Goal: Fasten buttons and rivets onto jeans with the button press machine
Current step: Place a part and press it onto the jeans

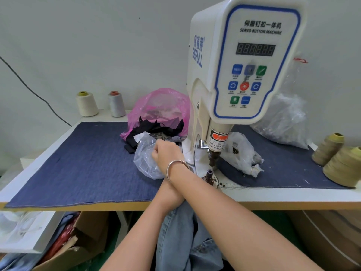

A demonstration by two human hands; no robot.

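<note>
Hanging below the table's front edge, the light-blue jeans [185,241] lie bunched between the person's two forearms, nearest the camera. An open cardboard box [78,241] sits under the table to the left.

The left forearm [136,227] runs up from the lower left and passes beneath the right forearm at the table edge. The left hand is hidden there, so its grip cannot be told.

A dark denim cloth [78,163] covers most of the table [293,198]. The right hand [168,153], with a metal bangle [175,169] on the wrist, reaches across to the left of the press point. Its fingers are curled into a clenched fist, grasping the film of a clear plastic bag [146,165] that rests on the cloth.

Just right of the wrist, the lower die [209,174] stands on the machine base, with the upper punch [214,160] directly above it and apart from it. The button press machine [244,65] carries a control panel labelled SERVO BUTTON MACHINE.

A second clear bag [242,151] lies right of the punch. Two olive thread cones [343,165] stand at the far right edge.

Behind the hand, a pink plastic bag [162,106] holds dark fabric scraps. Two pale thread cones [87,104] stand by the wall.
</note>
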